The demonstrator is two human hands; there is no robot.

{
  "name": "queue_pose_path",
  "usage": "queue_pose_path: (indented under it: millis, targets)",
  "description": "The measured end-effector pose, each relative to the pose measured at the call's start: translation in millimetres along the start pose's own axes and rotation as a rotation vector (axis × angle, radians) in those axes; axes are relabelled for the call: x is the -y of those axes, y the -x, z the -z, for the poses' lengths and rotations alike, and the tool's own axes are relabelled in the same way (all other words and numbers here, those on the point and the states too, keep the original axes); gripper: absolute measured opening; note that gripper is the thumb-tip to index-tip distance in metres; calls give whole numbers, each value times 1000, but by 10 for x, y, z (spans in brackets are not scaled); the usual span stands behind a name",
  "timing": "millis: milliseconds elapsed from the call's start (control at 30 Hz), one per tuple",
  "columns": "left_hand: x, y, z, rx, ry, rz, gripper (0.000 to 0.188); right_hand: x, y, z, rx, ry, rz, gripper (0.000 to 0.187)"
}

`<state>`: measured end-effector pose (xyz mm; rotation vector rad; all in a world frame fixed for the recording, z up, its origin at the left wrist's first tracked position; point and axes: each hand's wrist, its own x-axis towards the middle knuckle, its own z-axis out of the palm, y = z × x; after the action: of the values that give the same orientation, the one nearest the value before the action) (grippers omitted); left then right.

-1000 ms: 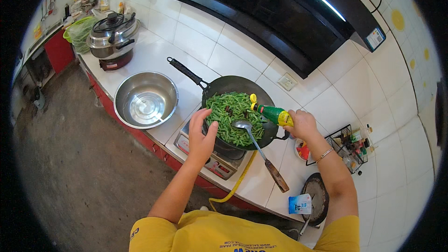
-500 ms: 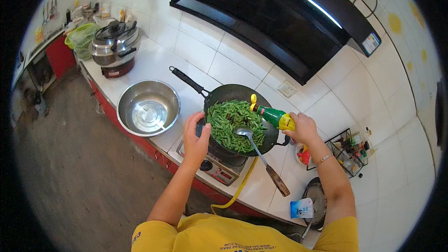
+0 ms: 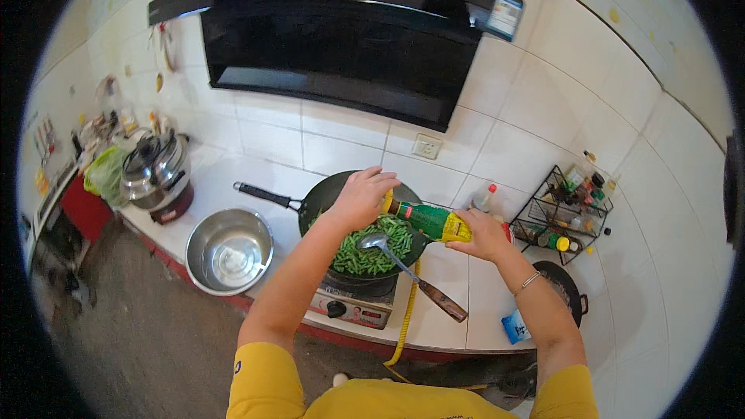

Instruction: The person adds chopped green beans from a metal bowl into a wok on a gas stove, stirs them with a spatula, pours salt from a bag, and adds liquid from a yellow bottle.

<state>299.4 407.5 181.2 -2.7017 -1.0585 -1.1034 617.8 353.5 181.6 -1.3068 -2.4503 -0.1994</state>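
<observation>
A wide dark wok (image 3: 423,247) on the stove holds chopped green beans (image 3: 365,262). Over it, a green bottle (image 3: 425,219) with a yellow label lies nearly level. Its base end is wrapped by my right hand (image 3: 484,234). My left hand (image 3: 362,195) is closed at the neck end, around the yellow cap (image 3: 386,201); the fingers partly hide the cap, so I cannot tell whether it is lifted. A ladle (image 3: 411,273) with a wooden handle rests its bowl among the beans, its handle leaning over the wok's near right rim.
Left of the wok stands a steel basin (image 3: 230,251); beyond it is a pressure cooker (image 3: 159,174). At right are a wire rack (image 3: 555,217) of bottles, a dark pan (image 3: 570,295) and a blue-and-white packet (image 3: 515,327). A range hood (image 3: 334,46) overhangs the back. A yellow hose (image 3: 407,318) hangs down front.
My left hand has moved from the wok's left rim up to the bottle's neck. The bottle has turned closer to level. The view has shifted, and hood lights now show.
</observation>
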Motion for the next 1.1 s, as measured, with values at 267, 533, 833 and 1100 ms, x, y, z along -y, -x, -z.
queue_pose_path:
  millis: [267, 533, 833, 1100]
  targets:
    - [60, 22, -3, -44, 256, -2, 43, 66, 171, -138, 43, -163, -115, 69]
    - [103, 376, -66, -146, 285, 168, 48, 266, 42, -274, 3, -341, -223, 68]
    - [-236, 155, -256, -262, 403, 199, 53, 347, 246, -201, -80, -463, -318, 68]
    - [-1254, -633, -324, -70, 348, -59, 64, -339, 774, 29, -82, -479, -536, 79]
